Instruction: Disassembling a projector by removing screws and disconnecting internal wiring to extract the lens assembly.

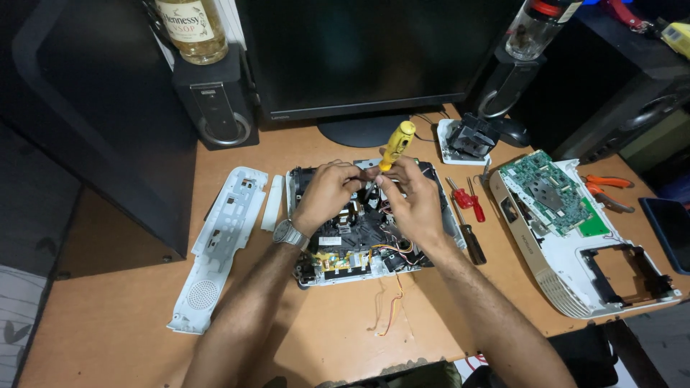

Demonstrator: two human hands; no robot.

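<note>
Head view: opened device (363, 244) sits at frame centre on wooden desk (108, 316), black insides and coloured wires bare so both hands can get in. Right hand (413, 201) curls tight around yellow screwdriver (397, 145), tip pointing down into device. Left hand (327, 192) pinches small part beside tip, maybe to steady it; part too small to tell. White plastic cover (223, 244) lies left, flat, hard, holey. Red screwdrivers (467, 201) wait right.

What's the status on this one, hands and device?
Right hand grips yellow screwdriver, tip down. Left hand steadies opened device. Loose wires trail off its front edge.
</note>
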